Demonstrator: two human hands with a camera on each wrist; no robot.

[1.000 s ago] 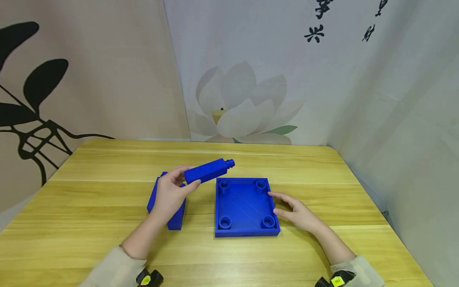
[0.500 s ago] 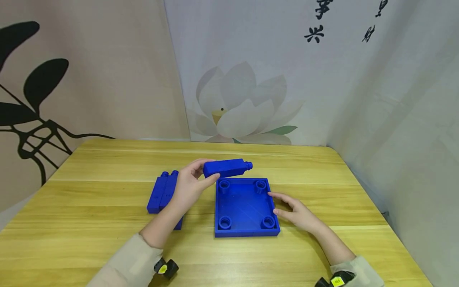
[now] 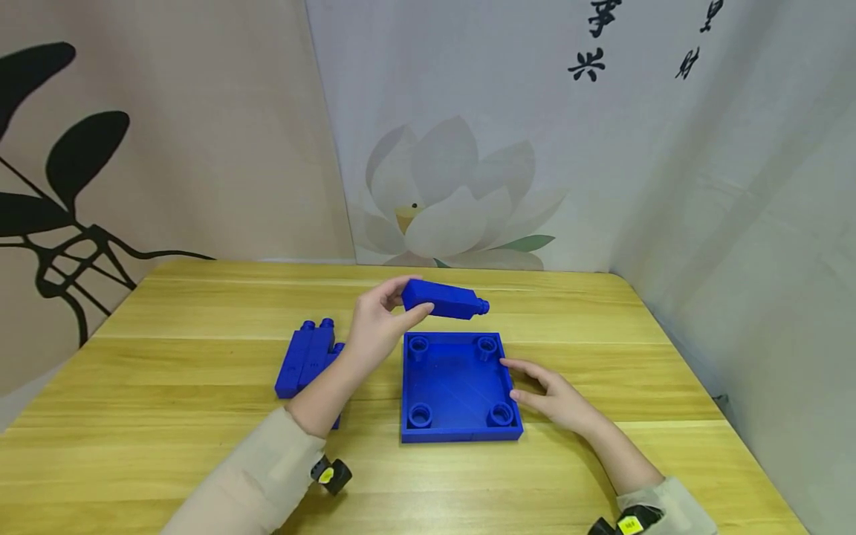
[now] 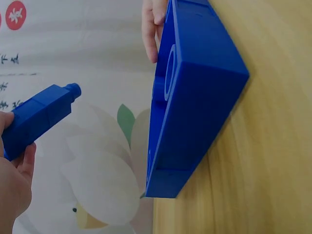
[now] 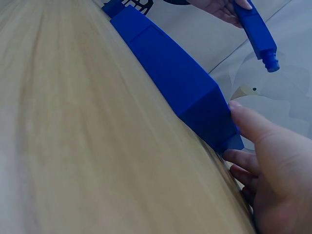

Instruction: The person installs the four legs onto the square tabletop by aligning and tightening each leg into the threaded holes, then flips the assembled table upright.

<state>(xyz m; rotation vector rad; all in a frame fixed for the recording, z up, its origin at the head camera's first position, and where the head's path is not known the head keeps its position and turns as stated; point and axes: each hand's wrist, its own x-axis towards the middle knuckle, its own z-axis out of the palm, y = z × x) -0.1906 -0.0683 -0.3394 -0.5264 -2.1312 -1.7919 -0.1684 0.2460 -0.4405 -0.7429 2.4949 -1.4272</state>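
Observation:
My left hand [image 3: 377, 323] grips the plain end of a blue square leg [image 3: 449, 300] and holds it in the air above the far edge of the blue square tabletop piece [image 3: 461, 383]. The leg's threaded knob points right and slightly down. Flat on the table lies the tabletop piece, its raised rim up and a round socket in each corner; the sockets hold nothing. My right hand [image 3: 556, 397] rests against its right rim with thumb and fingertips, fingers loosely spread. In the right wrist view the thumb [image 5: 248, 119] touches the tabletop piece's side [image 5: 168, 68].
Several more blue legs [image 3: 296, 364] lie side by side on the wooden table [image 3: 167, 386] left of the tabletop piece, partly hidden behind my left forearm. A printed curtain [image 3: 468, 89] hangs behind the table's far edge.
My left hand has carried the leg rightward and a little upward, and the leg's knob has swung from pointing slightly up to slightly down. The right hand and tabletop piece have stayed put.

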